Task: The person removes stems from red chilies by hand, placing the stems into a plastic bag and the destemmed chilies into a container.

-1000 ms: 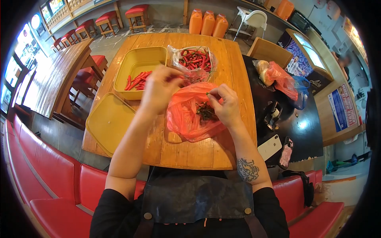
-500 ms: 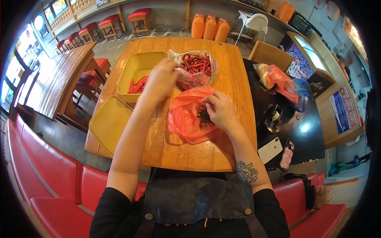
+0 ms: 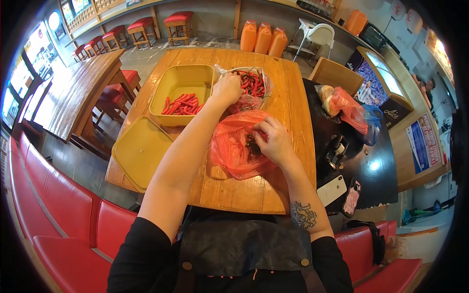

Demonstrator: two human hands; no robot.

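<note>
Red chillies (image 3: 183, 104) part-fill the left tub (image 3: 189, 79); the far bag (image 3: 249, 101) holds more; I can't tell either grip, left hand (image 3: 228, 91) or right hand (image 3: 272, 139).

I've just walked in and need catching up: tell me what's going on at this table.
A person is handling red chillies. The left hand is at a clear bag full of chillies; whether it grips one is hidden. The right hand is over an open red plastic bag with dark green stems in it. More red chillies lie in the yellow tub, whose lid seems to be beside it.
</note>
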